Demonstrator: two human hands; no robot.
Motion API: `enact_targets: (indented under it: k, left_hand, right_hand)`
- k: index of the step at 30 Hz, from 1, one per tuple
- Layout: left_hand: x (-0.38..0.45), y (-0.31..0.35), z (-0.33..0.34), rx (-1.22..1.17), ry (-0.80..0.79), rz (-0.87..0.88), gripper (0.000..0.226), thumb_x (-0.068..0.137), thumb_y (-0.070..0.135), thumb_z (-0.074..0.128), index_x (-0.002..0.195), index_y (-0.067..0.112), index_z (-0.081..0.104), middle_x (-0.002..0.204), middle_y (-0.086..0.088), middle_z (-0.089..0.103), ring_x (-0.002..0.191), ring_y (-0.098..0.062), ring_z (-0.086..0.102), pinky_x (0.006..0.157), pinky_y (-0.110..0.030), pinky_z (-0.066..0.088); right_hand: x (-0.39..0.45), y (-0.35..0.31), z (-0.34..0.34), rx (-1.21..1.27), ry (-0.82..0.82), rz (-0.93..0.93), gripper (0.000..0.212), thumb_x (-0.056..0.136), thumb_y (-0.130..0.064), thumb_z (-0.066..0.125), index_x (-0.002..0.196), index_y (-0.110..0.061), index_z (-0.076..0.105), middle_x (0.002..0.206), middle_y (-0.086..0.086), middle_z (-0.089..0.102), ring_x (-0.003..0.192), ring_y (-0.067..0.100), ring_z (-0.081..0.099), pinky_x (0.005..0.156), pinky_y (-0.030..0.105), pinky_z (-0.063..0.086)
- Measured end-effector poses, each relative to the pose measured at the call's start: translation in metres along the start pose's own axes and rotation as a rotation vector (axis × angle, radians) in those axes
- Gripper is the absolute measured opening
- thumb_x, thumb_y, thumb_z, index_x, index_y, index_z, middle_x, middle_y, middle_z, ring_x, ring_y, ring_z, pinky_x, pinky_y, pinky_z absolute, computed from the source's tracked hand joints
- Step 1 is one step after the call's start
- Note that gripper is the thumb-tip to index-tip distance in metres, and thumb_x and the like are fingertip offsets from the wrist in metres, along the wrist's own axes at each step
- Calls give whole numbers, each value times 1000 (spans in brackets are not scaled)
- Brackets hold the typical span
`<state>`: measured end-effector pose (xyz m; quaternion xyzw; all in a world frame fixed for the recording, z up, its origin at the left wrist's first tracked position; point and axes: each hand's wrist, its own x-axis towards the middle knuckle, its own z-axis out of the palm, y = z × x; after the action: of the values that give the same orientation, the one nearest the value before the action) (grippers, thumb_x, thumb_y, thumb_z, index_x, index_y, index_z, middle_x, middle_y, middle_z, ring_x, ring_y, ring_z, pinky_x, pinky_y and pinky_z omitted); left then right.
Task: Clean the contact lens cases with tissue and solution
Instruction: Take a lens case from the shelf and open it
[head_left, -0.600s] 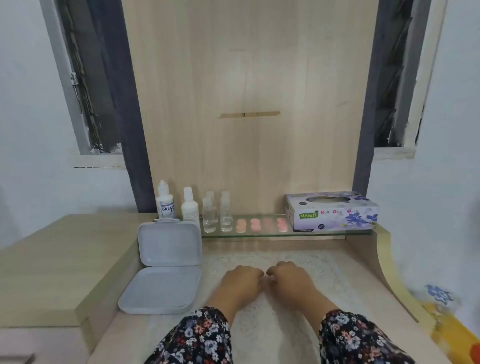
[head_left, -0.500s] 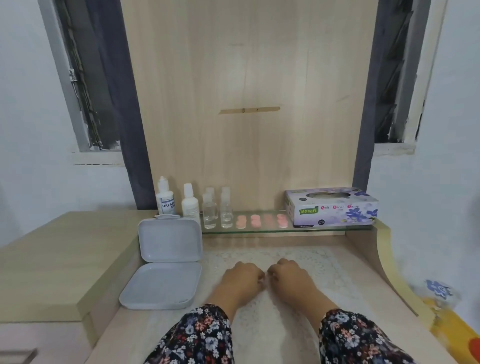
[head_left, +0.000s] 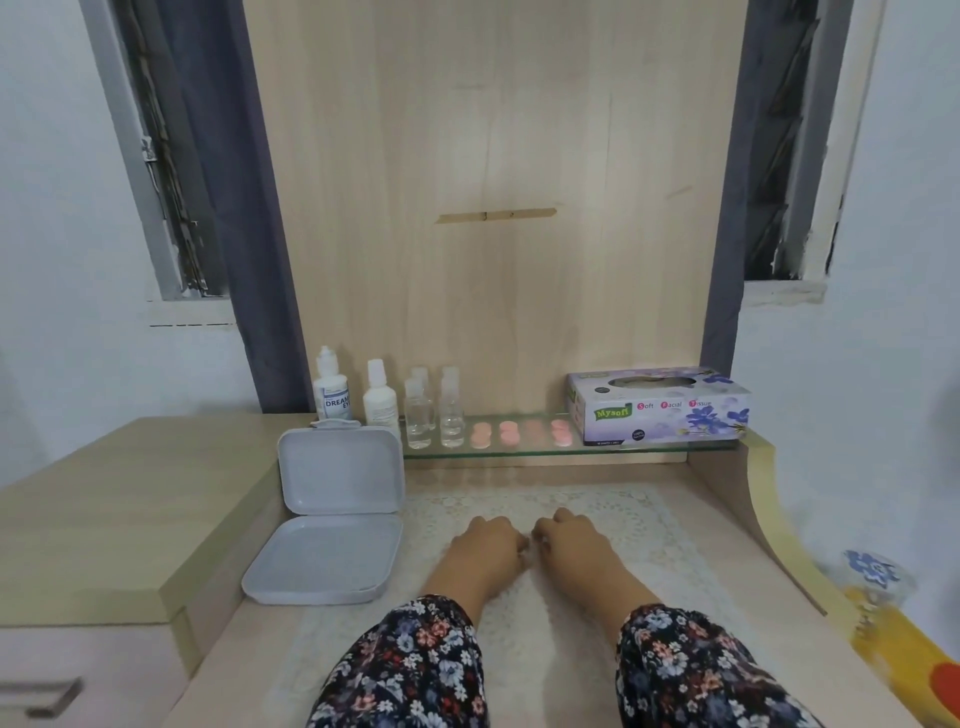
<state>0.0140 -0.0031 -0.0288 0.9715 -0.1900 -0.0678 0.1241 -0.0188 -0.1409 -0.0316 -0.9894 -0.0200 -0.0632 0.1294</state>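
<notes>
Both of my hands rest knuckles-up on the pale lace mat (head_left: 613, 499), left hand (head_left: 485, 548) and right hand (head_left: 574, 545) side by side and nearly touching, fingers curled under into loose fists that grasp nothing I can see. Nothing of the cleaning is begun yet, as I judge it. Four pairs of small round pink contact lens cases (head_left: 522, 434) lie in a row on the narrow glass shelf (head_left: 649, 449) beyond my knuckles, well apart from both hands and raised above the mat. Just left of them stand two white squeeze bottles of solution (head_left: 358, 397) and a cluster of small clear plastic bottles (head_left: 434, 413); just right sits the purple flowered tissue box (head_left: 660, 405). My worry is the reach: the clear bottles look light and stand close together, so a sleeve or wrist crossing toward the solution could topple them onto the cases or off the glass edge. The cases look small and smooth, so a careless pinch may flick one off the shelf. An open grey hinged plastic box (head_left: 332, 519) lies left of my left hand.
</notes>
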Motion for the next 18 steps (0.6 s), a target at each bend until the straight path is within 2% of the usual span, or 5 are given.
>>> enact_targets:
  k: [5, 10, 16, 18]
  left_hand:
    - [-6, 4, -2, 66, 9, 31, 35, 99, 37, 42, 126, 22, 58, 128, -7, 50, 120, -29, 42, 97, -45, 43]
    - [-12, 7, -4, 129, 22, 52, 37, 101, 36, 38, 132, 21, 53, 137, -7, 45, 126, -31, 37, 100, -47, 40]
    - [-17, 7, -5, 131, 24, 50, 40, 102, 38, 35, 138, 25, 48, 146, -3, 40, 132, -28, 32, 106, -47, 34]
    - [-19, 6, -4, 146, 29, 44, 43, 102, 42, 32, 141, 30, 43, 151, 0, 34, 140, -29, 22, 110, -51, 27]
  right_hand:
    - [-4, 5, 7, -5, 53, -17, 34, 102, -29, 31, 123, -21, 56, 121, 3, 52, 112, 22, 48, 96, 39, 41]
    - [-7, 4, 11, -33, 82, -21, 34, 103, -28, 27, 125, -21, 53, 124, 2, 51, 116, 21, 46, 100, 40, 37]
    - [-9, 4, 10, -45, 84, -31, 34, 103, -30, 27, 124, -21, 52, 124, 1, 50, 118, 21, 44, 100, 41, 36]
    - [-9, 8, 11, -54, 103, -31, 34, 103, -32, 27, 125, -23, 51, 126, 0, 49, 118, 21, 43, 98, 41, 35]
